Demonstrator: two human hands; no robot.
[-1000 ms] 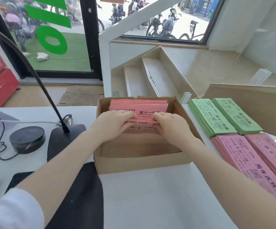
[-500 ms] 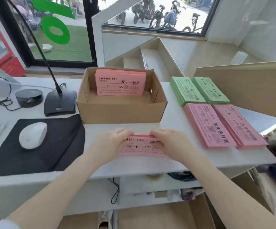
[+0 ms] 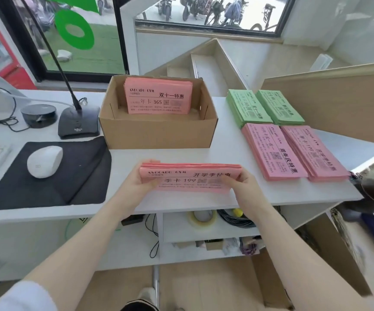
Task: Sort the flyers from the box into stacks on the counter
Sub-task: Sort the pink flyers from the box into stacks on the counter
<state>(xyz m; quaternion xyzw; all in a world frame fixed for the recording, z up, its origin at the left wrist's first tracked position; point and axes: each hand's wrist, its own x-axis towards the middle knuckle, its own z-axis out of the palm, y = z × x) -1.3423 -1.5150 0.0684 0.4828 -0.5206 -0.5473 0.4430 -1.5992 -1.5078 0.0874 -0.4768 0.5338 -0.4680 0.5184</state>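
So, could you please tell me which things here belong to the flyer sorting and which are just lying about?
Job: held pink bundle in left hand and right hand; cardboard box; green stacks; pink stacks.

Lying about: mouse; mouse pad; microphone base; tape roll.

The pink flyers in the cardboard box (image 3: pixel 159 133) read "AVOCADO GYM 双十一特惠 年卡 365" (image 3: pixel 158 97), while the held pink bundle (image 3: pixel 190 178) reads "AVOCADO GYM 开学季特惠 季卡 199".

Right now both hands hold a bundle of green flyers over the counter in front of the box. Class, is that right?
Not quite. The head view shows the bundle is pink, not green. The left hand and right hand do hold it over the counter in front of the box.
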